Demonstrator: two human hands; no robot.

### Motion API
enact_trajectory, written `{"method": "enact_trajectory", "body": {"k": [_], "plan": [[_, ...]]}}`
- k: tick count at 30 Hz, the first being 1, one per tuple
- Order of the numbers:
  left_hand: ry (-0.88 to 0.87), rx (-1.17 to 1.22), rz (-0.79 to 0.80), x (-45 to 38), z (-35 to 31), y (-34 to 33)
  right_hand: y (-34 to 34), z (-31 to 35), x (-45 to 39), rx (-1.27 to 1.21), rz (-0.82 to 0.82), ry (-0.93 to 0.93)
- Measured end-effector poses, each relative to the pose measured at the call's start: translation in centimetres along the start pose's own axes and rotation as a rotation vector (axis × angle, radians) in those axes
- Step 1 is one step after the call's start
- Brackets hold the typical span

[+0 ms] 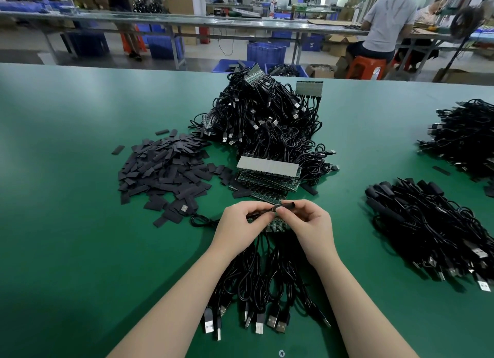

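Green matting (66,170) covers the bench. At its left lies a loose heap of flat black heat-shrink sleeves (163,170), many dozens of them unused. Just right of that rises a tangled mound of USB cables (267,117), with a stack of circuit board panels (267,170) at its near foot; all of this looks to be waiting its turn.

Nearer the person, the left hand (240,226) pinches a cable end (263,213) between thumb and fingertips, fingers curled. Touching it, a single sleeve (287,205) is held just above the bench by the right hand (310,224), thumb and forefinger closed on it, its open mouth turned to the right. The sleeve seems only started onto the cable end, not yet slid home. Beneath both hands sits a board strip (278,225) whose attached leads (256,285) fan out toward the person, plugs bare.

To the right lies a pile of sleeved cables (427,229), apparently finished work. Judging by the heaps, a fair share is done, yet more is left.
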State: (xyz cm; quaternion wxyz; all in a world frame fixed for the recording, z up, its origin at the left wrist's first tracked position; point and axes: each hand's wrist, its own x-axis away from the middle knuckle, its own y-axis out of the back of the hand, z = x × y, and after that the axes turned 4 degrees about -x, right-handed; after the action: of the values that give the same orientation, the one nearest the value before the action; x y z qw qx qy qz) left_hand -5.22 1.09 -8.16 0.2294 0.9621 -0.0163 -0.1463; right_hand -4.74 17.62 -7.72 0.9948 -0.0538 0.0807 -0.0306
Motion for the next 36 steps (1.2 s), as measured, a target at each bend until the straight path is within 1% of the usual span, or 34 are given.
{"method": "enact_trajectory", "body": {"k": [6,13,17,19,21,24,30,34,36], "plan": [[-0.008,-0.005,-0.003,0.10,-0.07,0.17,0.05,0.01,-0.01,0.015,0.022,-0.001],[0.065,0.050,-0.021,0.09,0.30,0.03,0.04,-0.17,-0.28,0.044,0.076,-0.018],[0.061,0.087,-0.037,0.25,-0.04,0.22,0.09,-0.08,-0.31,0.066,0.127,-0.023],[0.068,0.067,-0.049,0.41,-0.21,0.30,0.19,0.14,-0.39,0.050,0.168,-0.044],[0.092,-0.026,-0.077,0.55,-0.36,0.27,0.35,0.28,-0.39,0.030,0.184,-0.061],[0.084,-0.183,-0.151,0.61,-0.35,0.01,0.33,0.17,-0.19,0.009,0.140,-0.064],[0.063,-0.092,-0.059,0.33,-0.09,0.04,0.45,-0.10,-0.28,-0.013,0.045,-0.062],[0.044,-0.077,-0.084,0.33,0.04,0.08,0.59,-0.05,-0.30,-0.052,0.029,-0.072],[0.067,-0.067,-0.116,0.29,0.24,0.09,0.50,0.01,-0.30,-0.047,0.039,-0.064]]}}
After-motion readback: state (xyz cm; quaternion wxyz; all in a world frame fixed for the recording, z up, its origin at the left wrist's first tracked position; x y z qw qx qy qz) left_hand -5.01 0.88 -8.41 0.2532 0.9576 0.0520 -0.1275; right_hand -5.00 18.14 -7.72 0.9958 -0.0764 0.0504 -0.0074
